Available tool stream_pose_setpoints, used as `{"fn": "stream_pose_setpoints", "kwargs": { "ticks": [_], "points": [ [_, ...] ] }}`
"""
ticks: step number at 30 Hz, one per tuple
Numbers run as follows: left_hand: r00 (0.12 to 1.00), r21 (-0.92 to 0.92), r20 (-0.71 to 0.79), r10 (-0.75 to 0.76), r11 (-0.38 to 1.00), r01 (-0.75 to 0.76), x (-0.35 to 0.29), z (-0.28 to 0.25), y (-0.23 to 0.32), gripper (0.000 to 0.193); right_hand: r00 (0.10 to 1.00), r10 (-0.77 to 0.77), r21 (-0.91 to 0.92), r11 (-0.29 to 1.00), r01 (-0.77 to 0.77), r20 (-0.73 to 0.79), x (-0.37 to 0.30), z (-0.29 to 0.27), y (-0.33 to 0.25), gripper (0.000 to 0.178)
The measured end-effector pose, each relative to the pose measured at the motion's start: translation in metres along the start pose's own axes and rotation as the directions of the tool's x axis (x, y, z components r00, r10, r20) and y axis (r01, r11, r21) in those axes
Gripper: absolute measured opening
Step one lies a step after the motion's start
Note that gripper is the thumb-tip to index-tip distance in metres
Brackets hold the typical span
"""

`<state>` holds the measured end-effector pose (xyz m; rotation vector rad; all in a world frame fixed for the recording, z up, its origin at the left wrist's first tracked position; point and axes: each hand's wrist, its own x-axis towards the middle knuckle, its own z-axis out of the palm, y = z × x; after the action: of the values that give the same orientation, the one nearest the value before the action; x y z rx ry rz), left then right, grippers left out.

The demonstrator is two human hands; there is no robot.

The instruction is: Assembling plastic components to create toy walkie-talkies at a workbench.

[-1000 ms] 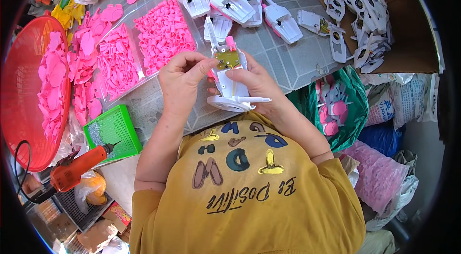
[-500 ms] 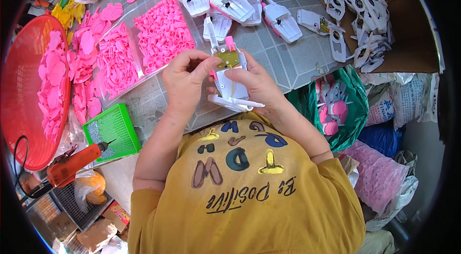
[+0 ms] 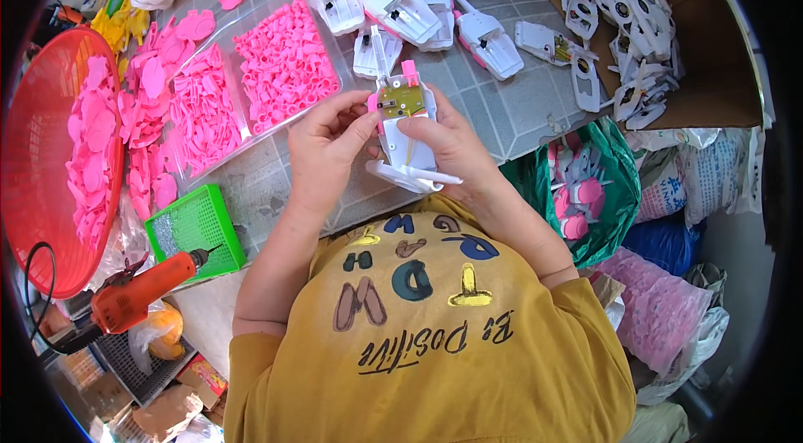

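Note:
In front of my chest, my right hand (image 3: 456,143) grips a white plastic toy housing (image 3: 410,157), its thumb lying over the inner side. A green circuit board (image 3: 401,100) with thin wires sits in the upper part of the housing. Beside the board a pink peg-like piece (image 3: 409,69) stands at the top edge. My left hand (image 3: 330,138) pinches a small pink plastic piece (image 3: 373,102) against the housing's left edge. A loose white part (image 3: 416,178) hangs at the lower end.
A clear divided tray (image 3: 242,135) holds pink parts, with a red basket (image 3: 58,276) further left. An orange drill (image 3: 138,294) hangs by a green basket (image 3: 219,225) of screws. White assembled toys (image 3: 401,8) lie ahead; a cardboard box (image 3: 711,66) and green bag (image 3: 629,184) are right.
My left thumb and fingers have shifted from over the circuit board to the housing's left edge, where a pink piece now shows. The drill has swung slightly right.

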<state>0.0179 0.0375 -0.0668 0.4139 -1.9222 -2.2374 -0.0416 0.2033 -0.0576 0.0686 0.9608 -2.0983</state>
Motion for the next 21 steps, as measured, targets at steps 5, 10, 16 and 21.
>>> {"fn": "stream_pose_setpoints", "kwargs": {
  "ticks": [5,10,16,21],
  "points": [
    [0.997,0.018,0.024,0.069,0.997,-0.069,-0.002,-0.001,0.005,0.023,1.000,-0.001,-0.005,1.000,0.001,0.007,-0.005,0.003,-0.004,0.052],
    [0.998,0.014,0.009,0.056,0.998,-0.056,-0.003,0.000,0.009,0.022,0.999,-0.008,0.003,1.000,0.008,0.049,-0.003,-0.001,0.001,0.055],
    [1.000,-0.007,0.028,-0.008,1.000,0.008,-0.002,-0.004,0.013,0.021,0.994,-0.086,-0.080,0.993,0.092,0.071,-0.004,-0.007,0.012,0.055],
    [0.997,-0.074,0.039,-0.073,0.994,0.076,-0.001,-0.004,0.011,0.021,0.988,-0.058,-0.088,0.994,0.071,0.144,-0.004,-0.007,0.008,0.061]
  ]
}}
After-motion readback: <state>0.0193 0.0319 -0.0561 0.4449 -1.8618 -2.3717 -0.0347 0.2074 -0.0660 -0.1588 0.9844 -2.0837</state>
